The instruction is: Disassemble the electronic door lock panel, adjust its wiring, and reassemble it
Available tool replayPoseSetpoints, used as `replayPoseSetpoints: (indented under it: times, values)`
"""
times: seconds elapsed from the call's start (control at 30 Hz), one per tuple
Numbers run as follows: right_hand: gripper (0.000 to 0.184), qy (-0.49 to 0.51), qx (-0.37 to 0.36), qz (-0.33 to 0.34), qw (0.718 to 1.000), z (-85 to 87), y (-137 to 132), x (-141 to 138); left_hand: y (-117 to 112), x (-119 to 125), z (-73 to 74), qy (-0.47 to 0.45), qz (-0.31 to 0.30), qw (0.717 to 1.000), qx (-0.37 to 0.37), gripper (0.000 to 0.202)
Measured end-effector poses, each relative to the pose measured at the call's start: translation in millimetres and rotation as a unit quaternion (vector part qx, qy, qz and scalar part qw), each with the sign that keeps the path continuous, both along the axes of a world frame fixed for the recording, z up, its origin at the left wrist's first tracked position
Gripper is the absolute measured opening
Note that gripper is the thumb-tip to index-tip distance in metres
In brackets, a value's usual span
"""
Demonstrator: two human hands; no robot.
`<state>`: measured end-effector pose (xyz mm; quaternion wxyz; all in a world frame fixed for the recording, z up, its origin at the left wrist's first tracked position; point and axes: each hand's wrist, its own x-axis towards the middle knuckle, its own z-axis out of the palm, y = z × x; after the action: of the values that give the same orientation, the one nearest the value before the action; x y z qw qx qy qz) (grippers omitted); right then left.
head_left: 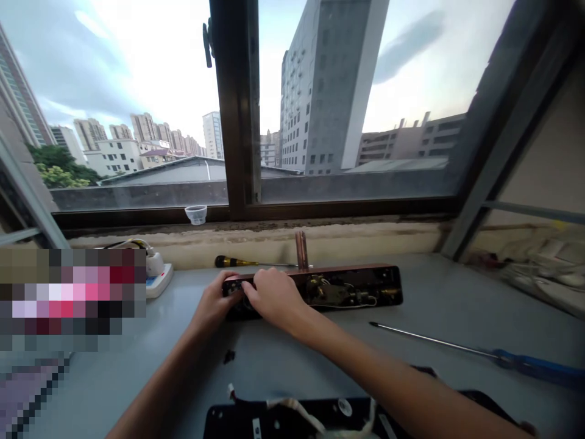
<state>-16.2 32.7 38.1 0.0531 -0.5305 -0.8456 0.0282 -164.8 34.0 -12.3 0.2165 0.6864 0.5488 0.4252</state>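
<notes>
A long, narrow device housing lies on its side near the wall, its open face towards me. It is black inside with a copper-coloured edge, and wires and a circuit board show in it. A copper-coloured stem rises behind it. My left hand is closed round the housing's left end. Just beside it, my right hand is curled over the top edge, thumb near the left part of the inside. Whatever small part lies under the right fingers is hidden.
A yellow-and-black screwdriver lies behind the housing; a long blue-handled one is at right. In front sits a black panel with cables. A small black piece, a white power strip and a plastic cup are also about.
</notes>
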Motion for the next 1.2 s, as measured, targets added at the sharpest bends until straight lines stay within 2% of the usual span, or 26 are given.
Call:
replayPoseSetpoints:
  times: [0.17, 0.5, 0.63, 0.77, 0.83, 0.93, 0.97, 1.03, 1.13, 1.2]
  values:
    - [0.032, -0.006, -0.017, -0.020, 1.000, -9.3, 1, -5, 0, 3, 0.2, -0.002, 0.011, 1.000, 0.007, 0.026]
    - [0.032, 0.029, -0.010, -0.016, 0.999, -23.6, 2, 9, 1, 2, -0.4, 0.011, 0.017, 1.000, 0.007, 0.024]
    - [0.032, 0.076, -0.024, 0.022, 0.997, -24.1, 3, 21, 1, 2, -1.2, 0.016, 0.016, 1.000, 0.007, 0.024]
    - [0.024, 0.157, -0.038, 0.069, 0.985, -21.0, -3, 32, -1, 2, -0.1, 0.017, 0.023, 1.000, 0.009, 0.029]
    - [0.027, 0.203, -0.048, 0.086, 0.974, -18.4, -8, 37, -6, 2, 5.2, 0.011, 0.046, 0.998, 0.029, 0.039]
    - [0.024, 0.254, -0.076, 0.109, 0.958, -16.9, -16, 48, -20, 4, 20.5, 0.043, 0.071, 0.988, 0.129, 0.038]
    - [0.022, 0.264, -0.089, 0.120, 0.953, -17.8, -18, 51, -26, 6, 26.4, 0.071, 0.055, 0.983, 0.160, 0.031]
    - [0.020, 0.277, -0.113, 0.143, 0.943, -21.6, -23, 57, -38, 13, 36.1, 0.096, -0.019, 0.984, 0.147, 0.020]
    - [0.019, 0.289, -0.128, 0.166, 0.934, -30.3, -29, 63, -49, 28, 40.5, 0.124, -0.151, 0.980, 0.027, 0.015]
    - [0.019, 0.290, -0.128, 0.173, 0.933, -35.1, -32, 65, -51, 35, 37.3, 0.141, -0.196, 0.970, -0.038, 0.013]
